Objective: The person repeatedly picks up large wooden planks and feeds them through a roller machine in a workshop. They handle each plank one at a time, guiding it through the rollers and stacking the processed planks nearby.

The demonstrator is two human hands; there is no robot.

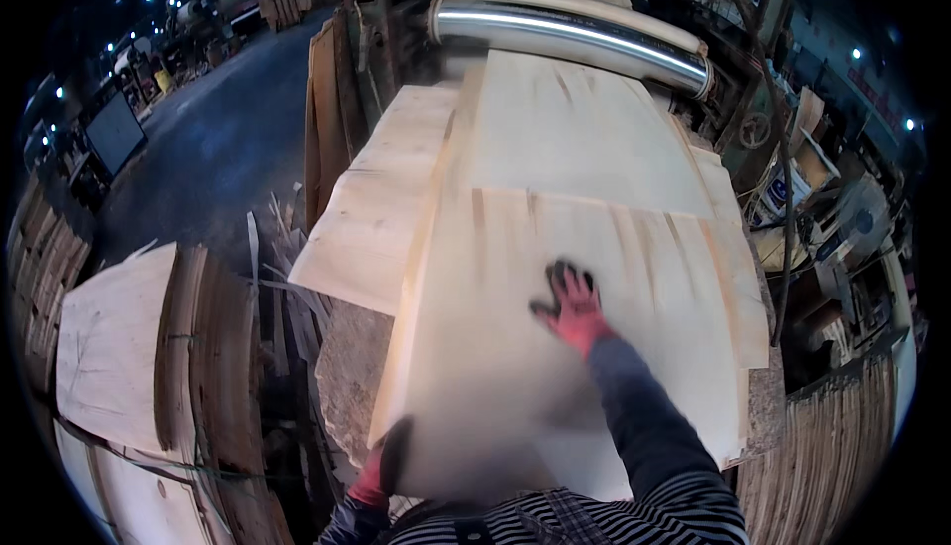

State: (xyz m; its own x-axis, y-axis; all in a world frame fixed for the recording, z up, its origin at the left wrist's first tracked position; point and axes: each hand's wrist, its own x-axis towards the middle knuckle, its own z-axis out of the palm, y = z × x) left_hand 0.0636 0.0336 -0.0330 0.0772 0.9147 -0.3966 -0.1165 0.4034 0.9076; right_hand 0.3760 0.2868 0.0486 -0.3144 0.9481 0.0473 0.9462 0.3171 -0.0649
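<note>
Veneer sheet (555, 277): pale cream, faint tan streaks. Gloves red and black, right hand (572, 309), left hand (381, 468). Far roller (575, 35): shiny silver. Near shirt (594, 520): black-white stripes.

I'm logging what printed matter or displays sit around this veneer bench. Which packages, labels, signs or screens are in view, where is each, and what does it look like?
Dark panel: far left on the floor, flat tilted rectangle, grey-black; whether it is a screen is unclear.
White box: right of the veneer stack, squarish, white with a blue mark.
Red sign: upper right wall, long strip, red marks on dark.
</note>
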